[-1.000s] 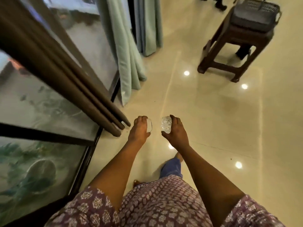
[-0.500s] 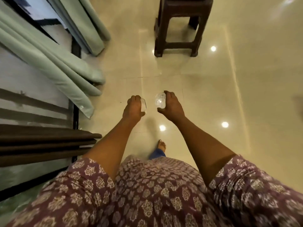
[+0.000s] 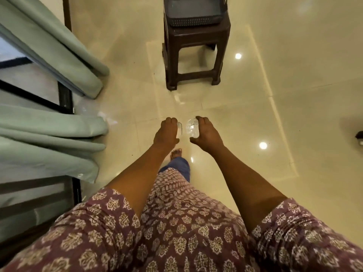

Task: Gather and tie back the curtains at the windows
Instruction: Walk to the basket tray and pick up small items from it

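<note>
A clear knob (image 3: 192, 128) is gripped by the right hand (image 3: 207, 134), another clear piece (image 3: 179, 128) by the left hand (image 3: 167, 133). Bare floor (image 3: 255, 107) is seen between them and the stool (image 3: 196, 54); the curtains (image 3: 49, 138) hang left of it.

Both arms extended; left hand (image 3: 167, 132) and right hand (image 3: 206, 134) fingers curled, close together.

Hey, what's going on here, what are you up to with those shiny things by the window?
A person stands on the tiled floor beside the window, holding a clear, crystal-like piece in each hand. The left hand grips one piece, the right hand the other, close together but apart. The green curtains hang loose to the left, not yet tied. A brown stool with a basket stands ahead.
</note>
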